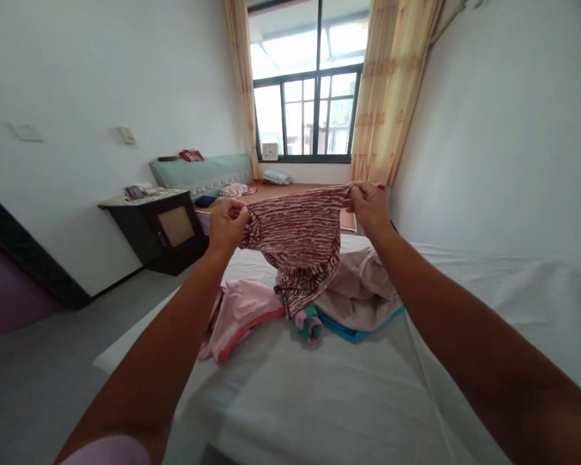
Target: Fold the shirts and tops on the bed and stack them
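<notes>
A red-and-white streaked garment (297, 226) hangs stretched between my two hands, above the bed. My left hand (227, 226) pinches its left upper corner. At the right upper corner, the fingers of my right hand (368, 205) are closed on the cloth. The garment's gathered lower end droops close to the clothes on the bed; I cannot tell whether it touches them. Beneath lie a pink garment with a red edge (246, 310), a small green and pink cloth (308, 325), a beige garment (363, 290) and a blue cloth (351, 334) partly under the beige one.
The bed (290, 400) has a pale sheet and spreads in front of me. A dark cabinet (159, 226) stands at the left, with things on top. Beyond is a brown surface (295, 188) with folded cloth (275, 176), below the window (314, 116). A white wall (503, 142) rises at right.
</notes>
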The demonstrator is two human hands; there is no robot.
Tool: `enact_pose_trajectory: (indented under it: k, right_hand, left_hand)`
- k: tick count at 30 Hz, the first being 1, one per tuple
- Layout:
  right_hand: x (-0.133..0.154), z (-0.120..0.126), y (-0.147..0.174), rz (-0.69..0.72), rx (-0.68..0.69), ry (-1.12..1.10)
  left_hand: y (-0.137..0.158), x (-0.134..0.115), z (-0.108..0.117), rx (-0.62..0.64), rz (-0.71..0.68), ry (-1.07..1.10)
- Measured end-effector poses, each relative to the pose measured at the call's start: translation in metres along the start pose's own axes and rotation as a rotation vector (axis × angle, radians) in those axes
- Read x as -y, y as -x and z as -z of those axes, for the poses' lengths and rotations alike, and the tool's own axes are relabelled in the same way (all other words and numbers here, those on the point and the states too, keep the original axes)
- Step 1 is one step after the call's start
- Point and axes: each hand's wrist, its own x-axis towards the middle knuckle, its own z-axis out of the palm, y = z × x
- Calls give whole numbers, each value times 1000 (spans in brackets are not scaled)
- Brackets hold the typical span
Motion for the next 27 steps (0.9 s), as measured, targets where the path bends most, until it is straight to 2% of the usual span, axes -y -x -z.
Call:
enact_pose_trajectory:
  k: [2, 4, 8, 9, 11, 14, 16, 19, 21, 22, 25, 27]
  right_hand:
    - [-9, 4, -1, 61, -174, -42]
    - [-17, 11, -1, 131, -276, -1]
    - [-30, 28, 8, 205, -424, 150]
    - [-34, 32, 12, 203, -458, 182]
    - [-42, 37, 20, 176, -496, 237]
    - [-53, 38, 31, 107, -489, 278]
    - [-58, 37, 37, 69, -434, 260]
    - [-59, 35, 48, 49, -262, 219]
    - [-56, 36, 57, 43, -138, 233]
    - [-54, 36, 62, 28, -77, 250]
    - [-45, 31, 79, -60, 114, 274]
    - [-38, 24, 92, -73, 223, 273]
  left_hand:
    - [13, 3, -13, 128, 65, 98]
    - [33, 0, -20, 301, 63, 114]
    - [87, -9, -22, 805, -142, -107]
    - [104, -11, -22, 892, -201, -189]
    - [135, -12, -25, 962, -263, -338]
    - [165, -9, -26, 962, -210, -516]
    - [165, -6, -19, 928, -138, -591]
    - [140, 1, 12, 749, -38, -686]
    - [118, 7, 39, 580, 24, -834]
    - [109, 10, 51, 549, 23, -916]
    - [96, 14, 68, 547, -19, -1067]
    - [101, 13, 60, 607, -20, -1058]
